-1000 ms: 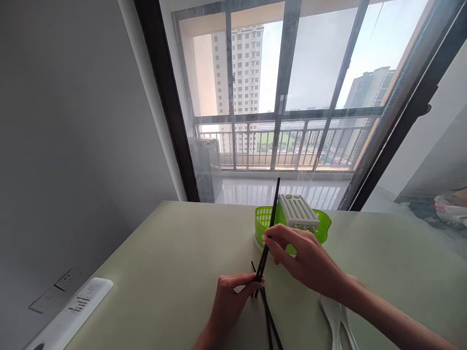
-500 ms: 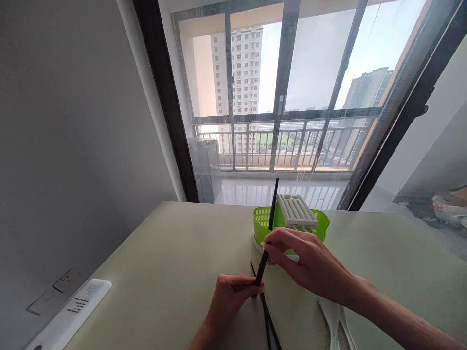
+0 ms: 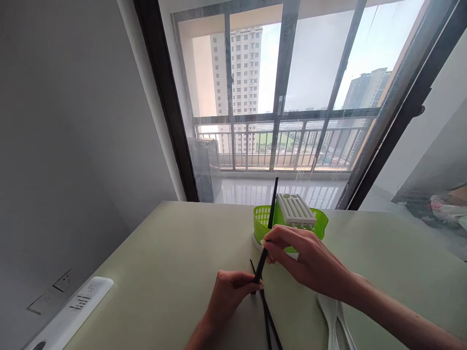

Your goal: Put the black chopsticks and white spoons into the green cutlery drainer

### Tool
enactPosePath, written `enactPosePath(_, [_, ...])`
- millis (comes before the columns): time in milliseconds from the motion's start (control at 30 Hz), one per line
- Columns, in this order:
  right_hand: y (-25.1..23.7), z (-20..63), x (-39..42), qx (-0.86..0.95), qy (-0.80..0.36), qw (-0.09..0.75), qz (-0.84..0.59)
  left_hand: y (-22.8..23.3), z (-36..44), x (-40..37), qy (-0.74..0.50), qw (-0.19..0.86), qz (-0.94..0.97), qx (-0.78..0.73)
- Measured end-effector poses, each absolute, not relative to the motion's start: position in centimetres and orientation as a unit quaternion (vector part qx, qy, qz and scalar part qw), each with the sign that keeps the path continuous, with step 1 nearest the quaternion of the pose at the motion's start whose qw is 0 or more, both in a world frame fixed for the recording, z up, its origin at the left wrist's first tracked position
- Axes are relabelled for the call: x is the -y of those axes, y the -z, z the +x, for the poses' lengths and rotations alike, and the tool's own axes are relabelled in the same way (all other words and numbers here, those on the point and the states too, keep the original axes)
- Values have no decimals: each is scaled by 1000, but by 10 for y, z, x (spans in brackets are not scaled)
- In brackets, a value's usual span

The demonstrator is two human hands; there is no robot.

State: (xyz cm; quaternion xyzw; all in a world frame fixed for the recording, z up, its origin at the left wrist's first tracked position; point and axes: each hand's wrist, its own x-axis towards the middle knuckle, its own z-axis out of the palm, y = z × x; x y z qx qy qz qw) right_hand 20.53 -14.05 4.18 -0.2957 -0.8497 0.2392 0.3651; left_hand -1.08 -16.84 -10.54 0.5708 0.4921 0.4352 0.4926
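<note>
Basket stands on the table behind both hands; 2 spoons lie right; chopsticks lie between.

We find no text, brand, number or sign that we can read. The white power strip at the counter's left edge carries a block of dark printed lines, but they are too small and blurred for us to make out any letters. The wall socket beside it shows no marking we can read, and the buildings beyond the window bear no legible lettering
</note>
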Motion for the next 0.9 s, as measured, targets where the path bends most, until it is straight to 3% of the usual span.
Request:
enactPosePath(333, [-66,212,126,864,-217,347,-292,105,-11,168,-469,468,564,-493])
enactPosePath(467, [-108,234,95,825,-235,411,-310,107,-15,168,-472,397,565,-548])
enactPosePath(633, [-150,256,50,811,-153,456,-332,106,-12,169,-432,360,586,-583])
enactPosePath(900, [-105,249,-8,831,-204,361,-370,109,-11,165,-420,349,594,-591])
